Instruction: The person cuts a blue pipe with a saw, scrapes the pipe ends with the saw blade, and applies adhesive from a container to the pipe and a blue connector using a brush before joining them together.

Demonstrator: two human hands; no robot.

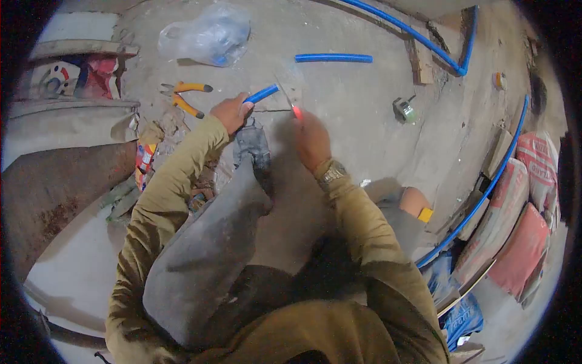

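My left hand (231,113) is closed around a short piece of blue pipe (262,95), whose free end points up and to the right. In my right hand (313,141) is a knife (287,96) with a red handle, its thin blade slanting up beside the pipe's end. To the left of my left hand, pliers (189,106) with yellow handles lie spread on the floor. Another cut length of blue pipe (333,58) rests on the concrete farther forward. My shoe (251,145) is just below my left hand.
A clear plastic bag (209,36) lies at the upper left. Long blue pipe (506,161) curves down the right side, near stacked cement bags (494,224). A small tape measure (404,110) sits on the floor, with wooden blocks (419,60) beyond it.
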